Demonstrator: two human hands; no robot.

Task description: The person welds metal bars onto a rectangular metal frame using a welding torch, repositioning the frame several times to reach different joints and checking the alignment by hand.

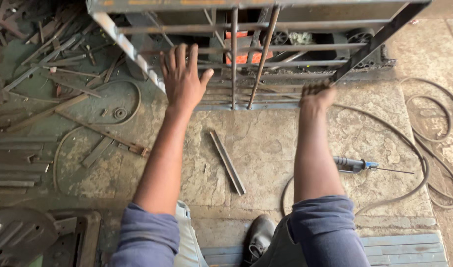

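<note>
At the far left a heap of scrap metal strips (43,64) covers the floor, crowded right up to the left rail of a metal grille frame (266,59) — little free ground on that side. The left hand (183,79) lies spread wide, fingers splayed and palm down, against the frame's lower left part near its pale angled edge; it grips nothing. Below it, on the cracked concrete floor (266,148), a short angle-iron piece (227,161) lies loose between the two forearms, apart from both. A dark shoe (258,237) shows at the bottom edge. The right hand (316,93) is curled tight over the frame's bottom bar, just beside a dark diagonal bar that runs up to the right — its fingers are blurred. Right of that arm a welding electrode holder (357,164) rests on open floor, ringed by loops of cable (424,153) that reach the right edge.
</note>
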